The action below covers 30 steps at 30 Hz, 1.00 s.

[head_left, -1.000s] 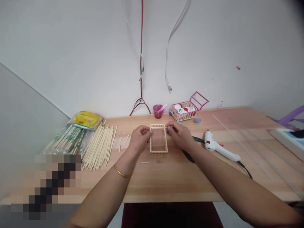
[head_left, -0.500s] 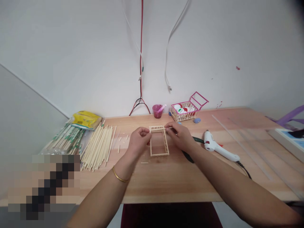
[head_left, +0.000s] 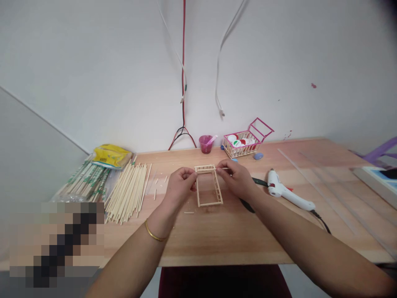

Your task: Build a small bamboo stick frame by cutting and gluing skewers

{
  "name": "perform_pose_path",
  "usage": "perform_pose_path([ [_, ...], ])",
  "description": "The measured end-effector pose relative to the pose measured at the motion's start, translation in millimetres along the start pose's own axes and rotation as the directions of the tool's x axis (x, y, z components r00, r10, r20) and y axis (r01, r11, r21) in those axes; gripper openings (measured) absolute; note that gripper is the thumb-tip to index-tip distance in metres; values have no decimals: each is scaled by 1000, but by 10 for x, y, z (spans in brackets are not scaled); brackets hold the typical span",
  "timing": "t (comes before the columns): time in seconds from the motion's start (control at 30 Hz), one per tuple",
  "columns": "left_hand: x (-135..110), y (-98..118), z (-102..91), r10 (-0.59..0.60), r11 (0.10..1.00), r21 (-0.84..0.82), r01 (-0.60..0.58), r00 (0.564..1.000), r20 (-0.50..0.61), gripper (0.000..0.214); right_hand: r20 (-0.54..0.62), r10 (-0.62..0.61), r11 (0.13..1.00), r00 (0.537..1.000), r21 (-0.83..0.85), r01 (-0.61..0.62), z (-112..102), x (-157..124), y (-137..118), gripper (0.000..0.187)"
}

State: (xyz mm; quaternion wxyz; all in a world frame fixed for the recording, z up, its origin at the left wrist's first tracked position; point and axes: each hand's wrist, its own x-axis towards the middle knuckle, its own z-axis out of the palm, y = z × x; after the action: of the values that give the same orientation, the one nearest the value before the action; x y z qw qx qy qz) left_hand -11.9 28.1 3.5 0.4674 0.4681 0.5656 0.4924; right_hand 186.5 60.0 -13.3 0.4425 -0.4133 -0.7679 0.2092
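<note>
A small rectangular frame of thin wooden sticks (head_left: 209, 186) lies on the wooden table (head_left: 217, 236), with a short railed section standing at its far end. My left hand (head_left: 180, 186) pinches the frame's far left corner, fingers closed. My right hand (head_left: 237, 179) pinches a thin stick at the far right corner, fingers closed on it. A gold bangle circles my left wrist.
A heap of loose wooden sticks (head_left: 128, 190) and wrapped stick bundles (head_left: 87, 182) under a yellow packet (head_left: 111, 155) lie at the left. A white glue gun (head_left: 285, 192) lies at the right. A pink cup (head_left: 206, 144) and a pink stick basket (head_left: 246, 142) stand by the wall. Cables hang above.
The frame has turned slightly, its near end swinging to the right. Both hands stay pinched at its far corners, shifted a little.
</note>
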Motion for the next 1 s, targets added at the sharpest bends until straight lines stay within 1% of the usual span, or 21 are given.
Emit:
perform_pose_path([
  [0.17,18,-27,-3,2,1000,15,-2,1000,-1,16,9,10,1000,1000,2,-10,-11,9,-19,11],
  [0.37,2,16,11,-10,1000,15,11,1000,-14,15,32,-14,1000,999,-10,14,-7,9,-24,10],
  [0.53,4,34,10,0,1000,14,0,1000,-26,19,29,-13,1000,999,-9,13,-2,7,-18,9],
  [0.87,16,33,19,10,1000,6,-10,1000,-30,17,82,28,999,996,-20,-27,15,18,-65,8],
  [1.0,21,28,16,16,1000,-2,-16,1000,-18,18,81,37,999,996,-24,-35,20,21,-63,5],
])
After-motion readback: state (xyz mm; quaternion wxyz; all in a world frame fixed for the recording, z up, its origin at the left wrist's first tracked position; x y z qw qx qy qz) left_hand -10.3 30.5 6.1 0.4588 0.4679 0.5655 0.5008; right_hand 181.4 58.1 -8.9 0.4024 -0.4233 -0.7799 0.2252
